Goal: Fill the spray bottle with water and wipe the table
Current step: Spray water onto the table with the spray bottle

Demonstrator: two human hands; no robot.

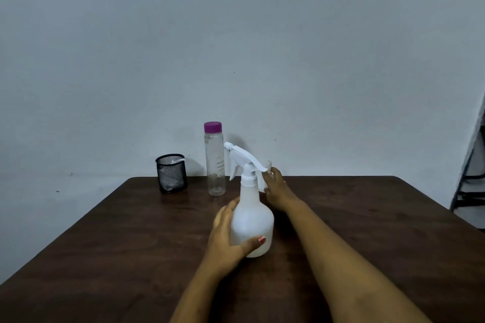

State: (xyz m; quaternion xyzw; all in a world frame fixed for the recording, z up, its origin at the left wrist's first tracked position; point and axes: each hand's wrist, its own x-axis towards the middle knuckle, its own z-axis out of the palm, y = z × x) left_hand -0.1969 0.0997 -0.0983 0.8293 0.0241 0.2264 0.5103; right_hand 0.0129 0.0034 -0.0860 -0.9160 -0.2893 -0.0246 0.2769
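- My left hand (225, 233) grips the sprayer (252, 223) round its fat lower body, thumb across the near face and fingers wrapped behind.
- The sprayer stands upright on the table (367, 231), about mid-table and straight ahead of me, with its long axis vertical.
- Its head runs crosswise. The nozzle (227, 145) points left and a little up, toward the water bottle (215, 162); the trigger (233, 173) hangs below it, and the tail slopes down to the right.
- My right hand (275, 187) lies just beyond and right of the neck, fingers stretched up to that tail. The fingertips touch it, but I can't tell whether they pinch it. A small white bit shows above them that I can't identify.
- What matters next is that the head sits above my left hand and just left of my right, so the right hand is nearer the collar. I judge the head must twist off about the vertical axis while the left hand steadies the body.
- The water bottle stands capped behind and to the left, apart from the sprayer. A mesh cup (172, 173) sits further left.
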